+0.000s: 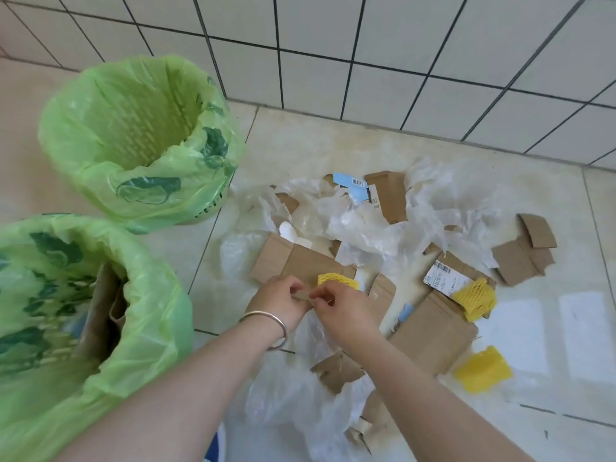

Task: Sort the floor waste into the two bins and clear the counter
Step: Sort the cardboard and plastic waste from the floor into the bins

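Head view shows my left hand and right hand meeting over the floor pile, both pinching one small cardboard scrap between fingertips. It looks light and stiff, so I judge an edge pinch enough, while the clear plastic film around it seems soft and slippery and wants bunching in a fist. Bigger cardboard pieces and yellow foam netting lie just right; the near bin, holding cardboard, and the far bin stand left.
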A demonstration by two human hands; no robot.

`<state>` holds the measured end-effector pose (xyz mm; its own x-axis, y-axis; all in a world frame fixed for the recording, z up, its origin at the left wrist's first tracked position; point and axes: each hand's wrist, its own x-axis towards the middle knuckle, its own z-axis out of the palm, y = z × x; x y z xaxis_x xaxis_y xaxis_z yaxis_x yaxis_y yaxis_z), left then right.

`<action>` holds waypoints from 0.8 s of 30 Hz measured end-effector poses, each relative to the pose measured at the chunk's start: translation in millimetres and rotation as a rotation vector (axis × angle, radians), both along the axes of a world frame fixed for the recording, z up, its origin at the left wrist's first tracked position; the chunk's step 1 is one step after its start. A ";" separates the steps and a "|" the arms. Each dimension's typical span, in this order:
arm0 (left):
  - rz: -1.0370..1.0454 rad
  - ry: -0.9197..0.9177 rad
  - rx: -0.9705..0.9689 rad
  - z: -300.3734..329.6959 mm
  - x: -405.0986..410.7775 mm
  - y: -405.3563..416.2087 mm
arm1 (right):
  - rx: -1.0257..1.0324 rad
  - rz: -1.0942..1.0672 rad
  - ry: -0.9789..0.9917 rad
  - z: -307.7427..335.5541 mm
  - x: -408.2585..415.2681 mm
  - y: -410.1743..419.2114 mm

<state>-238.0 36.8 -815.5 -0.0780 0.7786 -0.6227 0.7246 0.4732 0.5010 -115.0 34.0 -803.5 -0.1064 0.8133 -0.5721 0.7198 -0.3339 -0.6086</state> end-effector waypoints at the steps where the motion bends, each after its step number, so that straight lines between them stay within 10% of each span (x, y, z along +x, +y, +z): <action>1: -0.009 0.024 -0.016 -6.0 -3.9 5.7 | -0.020 0.018 -0.024 -4.1 3.1 3.6; 24: 0.103 0.428 -0.012 -65.2 -21.2 121.2 | 0.176 0.244 -0.407 -78.6 -12.4 82.4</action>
<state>-259.2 158.0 -880.7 -0.4078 0.7464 -0.5260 0.8143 0.5579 0.1603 -127.4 116.4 -882.1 -0.1020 0.8802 -0.4635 0.9546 -0.0444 -0.2945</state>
